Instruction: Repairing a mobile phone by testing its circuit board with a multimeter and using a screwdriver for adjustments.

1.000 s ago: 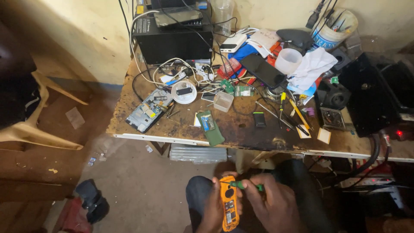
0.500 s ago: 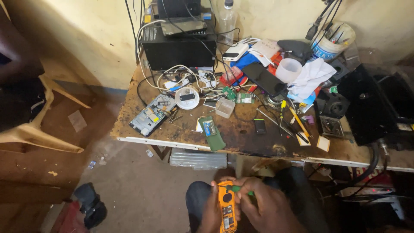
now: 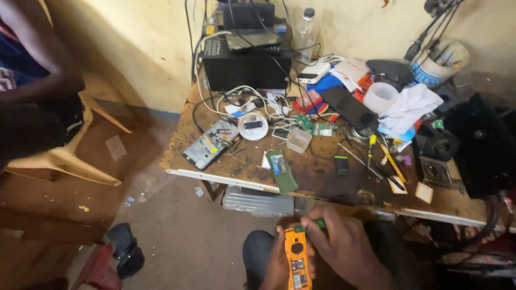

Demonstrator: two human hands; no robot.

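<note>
Holding, at the near edge of the scene over the lap, an orange handheld meter (image 3: pixel 297 259): our left hand (image 3: pixel 275 266) is wrapped round its lower body, closed on it, while our right hand (image 3: pixel 346 248) pinches a green-handled tool (image 3: pixel 317 223) at the meter's top end. Beyond, a stained wooden workbench (image 3: pixel 322 174) carries, from left to right: a bare circuit board (image 3: pixel 209 144), a round white disc (image 3: pixel 252 125), a small clear plastic box (image 3: pixel 299 140), a green battery pack (image 3: pixel 282 170), a yellow screwdriver (image 3: pixel 391 161), a white cloth (image 3: pixel 411 106). At the far side stands a black box unit (image 3: pixel 244 65) with tangled white cables (image 3: pixel 226 99). In our judgement the work goes best with the meter braced firmly, the tool tip seated squarely, and light, steady turning.
</note>
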